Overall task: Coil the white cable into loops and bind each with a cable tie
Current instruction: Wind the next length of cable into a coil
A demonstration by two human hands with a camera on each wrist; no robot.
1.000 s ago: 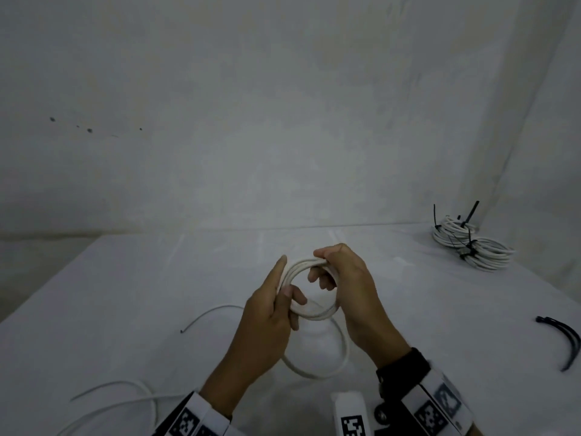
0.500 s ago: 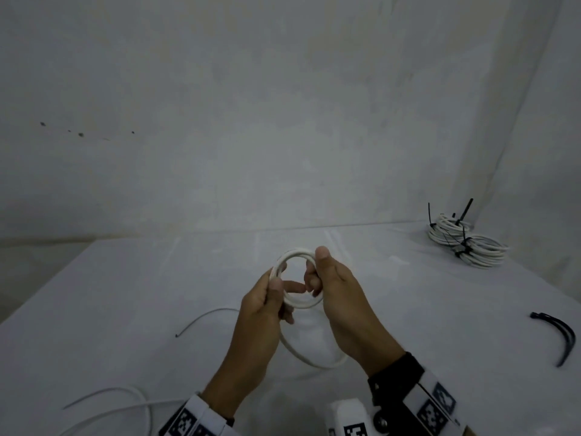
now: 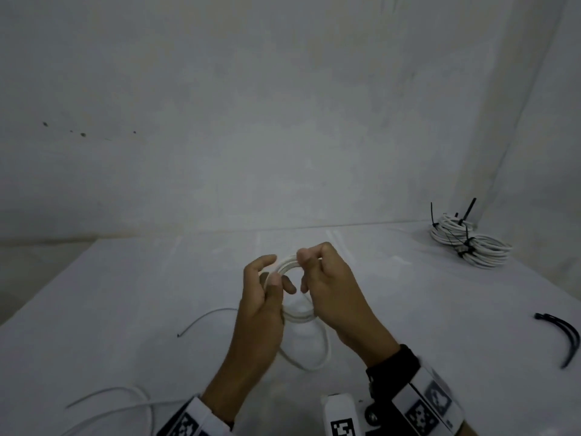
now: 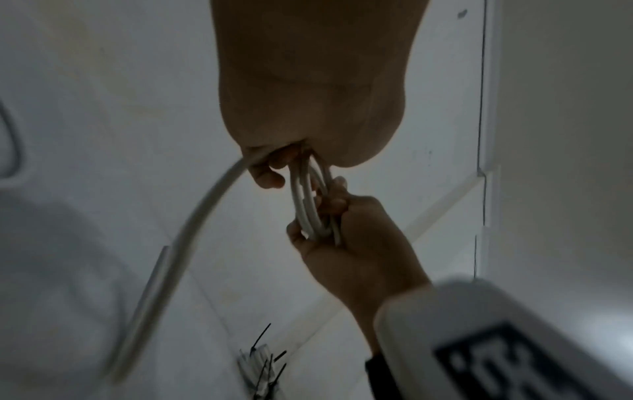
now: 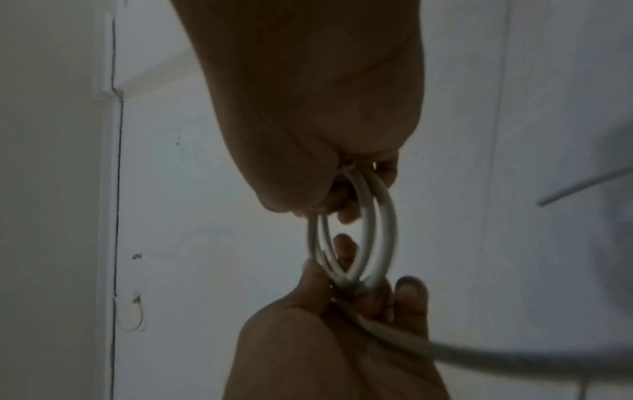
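A small coil of white cable [image 3: 287,264] hangs in the air above the white table [image 3: 125,309], held between both hands. My left hand [image 3: 270,278] pinches its left side with thumb and fingers, the index finger stretched out. My right hand [image 3: 309,262] grips the coil's top right. In the left wrist view the coil [image 4: 310,205] runs between the two hands; the right wrist view shows several turns of the coil [image 5: 356,232]. A loose run of the cable [image 3: 314,357] droops below the hands onto the table and trails to the lower left.
Two bound white coils [image 3: 468,240] with black ties lie at the table's far right. Loose black cable ties [image 3: 566,338] lie near the right edge. The cable's free end [image 3: 201,319] lies left of the hands. A grey wall stands behind the table.
The coil has been turned between the hands. My right hand has shifted its grip to the coil's top, and my left index finger has lifted off and straightened.
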